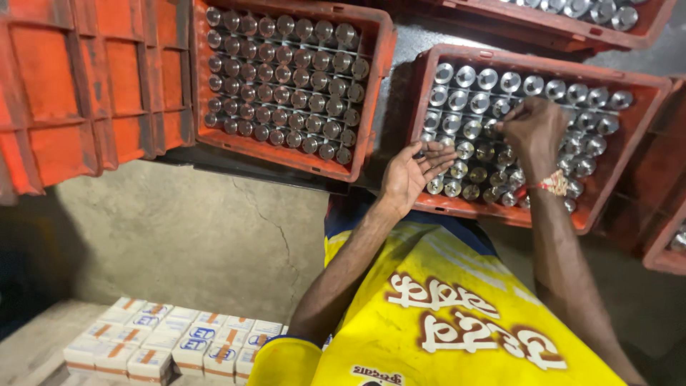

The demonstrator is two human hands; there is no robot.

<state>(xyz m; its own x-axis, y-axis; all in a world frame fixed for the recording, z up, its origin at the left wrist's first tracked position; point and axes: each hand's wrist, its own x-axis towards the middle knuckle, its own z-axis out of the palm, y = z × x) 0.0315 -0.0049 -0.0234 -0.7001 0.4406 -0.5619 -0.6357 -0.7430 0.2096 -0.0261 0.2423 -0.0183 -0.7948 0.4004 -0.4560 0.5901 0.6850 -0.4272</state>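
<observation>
Shiny round-capped metal cylinders (468, 129) stand in rows inside orange crate (647, 89). Right hand (534, 129) over crate's middle, fingertips pinched together on one cylinder. Left hand (413, 174) at crate's near-left rim, palm open, empty.

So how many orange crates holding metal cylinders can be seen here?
4. One top centre, one under the right hand, one along the top edge, one cut off at the far right. More may lie out of frame.
</observation>
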